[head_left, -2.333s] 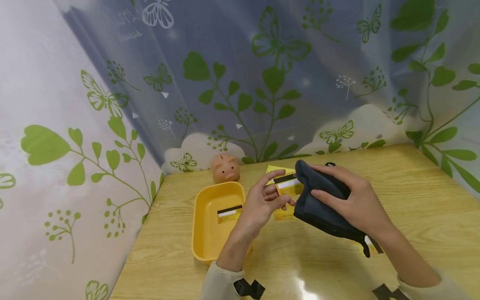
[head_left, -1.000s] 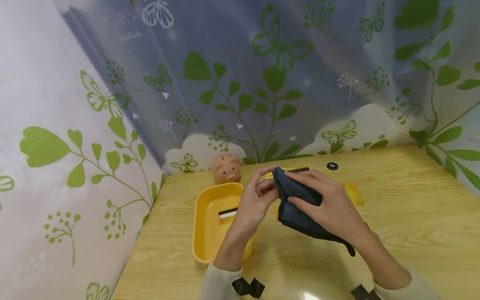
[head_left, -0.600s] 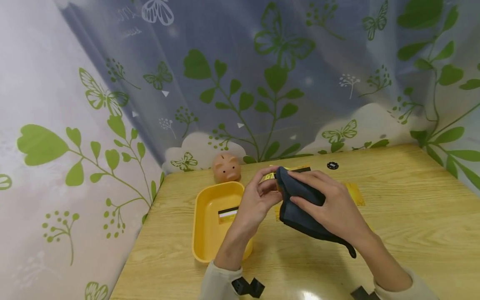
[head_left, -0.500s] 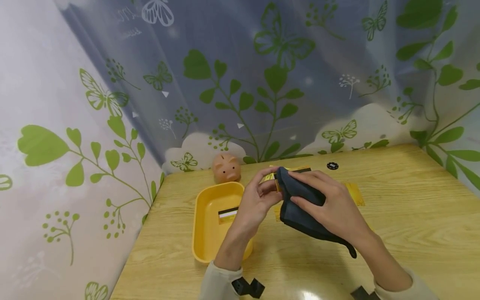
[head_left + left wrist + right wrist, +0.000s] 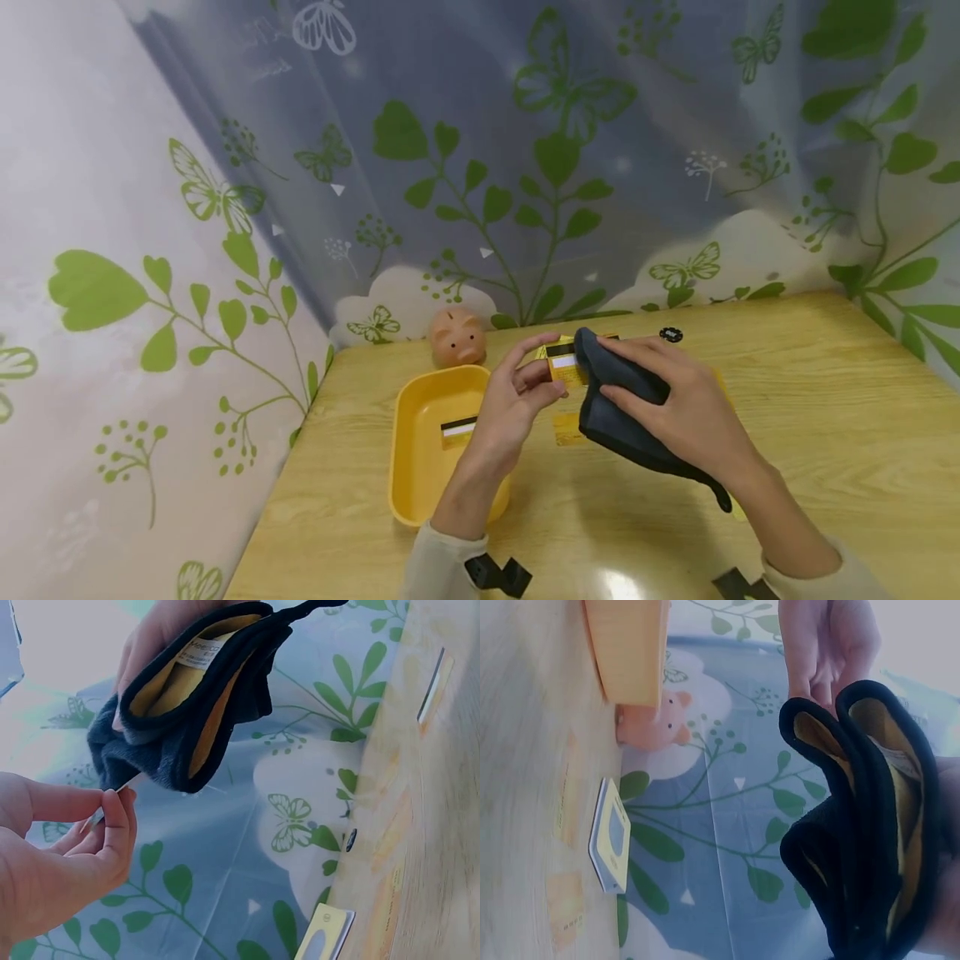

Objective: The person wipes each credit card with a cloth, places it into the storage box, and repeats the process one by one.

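Note:
My left hand [image 5: 504, 408] pinches a yellow bank card [image 5: 564, 367] with a black stripe and a white strip, between thumb and fingertips. The card's right end meets a dark blue cloth pouch [image 5: 624, 417]; how far it reaches inside is hidden. My right hand [image 5: 693, 408] grips this pouch from the right, thumb on the near side. In the left wrist view the pouch [image 5: 169, 761] shows a yellow lining, a white label and a strap. From the right wrist, several dark-edged folds of the pouch [image 5: 859, 847] appear, and the card is hidden.
On the wooden table [image 5: 330, 517], a yellow tray [image 5: 397, 454] left of my hands holds another striped card [image 5: 457, 430]. A pink piggy bank [image 5: 457, 337] sits behind it. A yellow card [image 5: 568, 429], a black chip [image 5: 671, 335] and a small yellow-white box [image 5: 613, 836] lie around.
The pouch and right hand first moved left against the left hand, largely covering the card. Since then they have shifted slightly right, and more of the card shows between the hands.

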Demonstrator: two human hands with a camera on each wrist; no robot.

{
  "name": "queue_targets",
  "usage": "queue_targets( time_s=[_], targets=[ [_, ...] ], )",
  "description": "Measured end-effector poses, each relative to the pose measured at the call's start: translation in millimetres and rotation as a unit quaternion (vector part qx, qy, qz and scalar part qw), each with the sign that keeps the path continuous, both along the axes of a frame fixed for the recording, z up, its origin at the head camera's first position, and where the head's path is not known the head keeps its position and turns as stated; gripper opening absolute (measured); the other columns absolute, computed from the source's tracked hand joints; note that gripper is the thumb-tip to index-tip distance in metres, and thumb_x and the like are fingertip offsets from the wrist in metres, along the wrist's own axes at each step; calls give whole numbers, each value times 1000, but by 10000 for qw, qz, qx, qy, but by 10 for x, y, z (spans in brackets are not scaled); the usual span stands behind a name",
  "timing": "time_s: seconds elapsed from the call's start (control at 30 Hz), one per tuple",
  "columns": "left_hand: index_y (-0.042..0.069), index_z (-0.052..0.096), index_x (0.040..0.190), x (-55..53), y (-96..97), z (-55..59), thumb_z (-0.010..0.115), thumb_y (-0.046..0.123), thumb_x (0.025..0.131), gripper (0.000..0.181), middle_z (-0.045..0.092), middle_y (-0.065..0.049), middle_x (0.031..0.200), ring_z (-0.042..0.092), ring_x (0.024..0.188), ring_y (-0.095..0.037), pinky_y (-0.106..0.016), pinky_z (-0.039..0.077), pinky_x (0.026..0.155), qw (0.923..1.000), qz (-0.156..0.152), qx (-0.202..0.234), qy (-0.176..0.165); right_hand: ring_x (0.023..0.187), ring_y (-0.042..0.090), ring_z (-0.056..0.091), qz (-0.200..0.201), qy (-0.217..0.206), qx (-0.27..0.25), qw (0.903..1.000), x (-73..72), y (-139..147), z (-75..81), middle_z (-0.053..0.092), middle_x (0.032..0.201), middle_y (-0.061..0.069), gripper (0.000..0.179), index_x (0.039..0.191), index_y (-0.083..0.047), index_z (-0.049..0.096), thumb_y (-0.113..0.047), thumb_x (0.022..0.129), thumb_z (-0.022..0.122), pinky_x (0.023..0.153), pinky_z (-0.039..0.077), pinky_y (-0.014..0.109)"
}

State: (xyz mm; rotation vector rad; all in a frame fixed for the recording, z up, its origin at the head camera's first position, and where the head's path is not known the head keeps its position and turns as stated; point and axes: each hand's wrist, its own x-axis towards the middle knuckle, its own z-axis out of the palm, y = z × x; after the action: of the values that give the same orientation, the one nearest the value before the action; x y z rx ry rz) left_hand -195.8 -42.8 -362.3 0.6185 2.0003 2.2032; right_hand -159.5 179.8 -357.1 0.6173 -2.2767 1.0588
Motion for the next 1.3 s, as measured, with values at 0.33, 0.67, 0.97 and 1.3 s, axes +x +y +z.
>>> queue_targets(
  time_s=[0.33,0.67,0.97,1.3],
  targets=[
    [15,53,149,-7,24,-27,64,-5,99,55,68,-9,99,61,90,-21,-33,53,90,10000,5,98,11,101,22,67,-253,44,-36,9997,-28,160,21,69,121,5,60,143,-21,65,-10,88,84,77,48,10],
    [20,56,147,-34,-34,-11,65,-6,99,56,74,-17,115,68,94,-19,-35,55,95,9998,188,116,-27,106,31,67,-571,140,-82,9982,-23,262,46,70,125,9,60,143,-20,65,-10,87,85,80,43,6],
    [19,57,146,-51,-13,-18,65,-8,97,56,75,-13,108,68,91,-18,-34,56,92,9998,150,92,18,104,16,66,-152,437,-300,9985,37,86,101,71,123,0,66,141,-22,67,-4,81,89,82,48,11],
    [18,54,150,42,61,25,62,-4,100,55,73,-16,123,70,105,-20,-36,55,99,10000,-62,-28,64,112,19,66,339,399,-211,9984,171,-209,87,65,129,-3,69,143,-23,65,-3,82,88,89,51,13]
  ],
)
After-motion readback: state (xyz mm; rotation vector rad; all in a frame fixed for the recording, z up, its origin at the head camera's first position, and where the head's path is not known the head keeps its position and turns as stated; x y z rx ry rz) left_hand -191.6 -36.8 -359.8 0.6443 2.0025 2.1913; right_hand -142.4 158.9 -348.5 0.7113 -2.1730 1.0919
